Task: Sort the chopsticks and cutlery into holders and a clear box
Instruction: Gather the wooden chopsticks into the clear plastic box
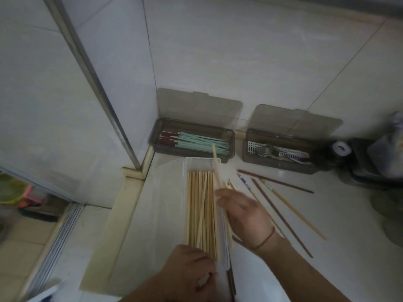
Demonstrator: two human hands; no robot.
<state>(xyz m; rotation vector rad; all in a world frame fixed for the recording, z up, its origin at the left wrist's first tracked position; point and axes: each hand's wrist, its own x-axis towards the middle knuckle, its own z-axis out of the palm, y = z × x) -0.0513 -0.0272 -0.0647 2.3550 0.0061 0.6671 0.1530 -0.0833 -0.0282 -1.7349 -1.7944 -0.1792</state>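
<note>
A clear box [174, 205] lies lengthwise on the counter, filled with several pale wooden chopsticks [199, 208]. My right hand [242, 216] holds one pale chopstick [216, 164] over the box's right edge, its tip angled up toward the back. At the box's near end, my left hand [192, 271] rests with curled fingers on the chopstick ends. To the right of the box, several loose chopsticks [283, 216], dark and pale, lie on the counter. Behind stand two smoky holders with lids up: the left holder [157, 138] has green and red chopsticks, the right holder [248, 158] metal cutlery.
Tiled walls close the corner behind and to the left. A metal door frame [93, 83] runs down to the counter's left rear. Dark appliances and a roll of tape [341, 148] crowd the far right. The counter edge drops off on the left toward the floor.
</note>
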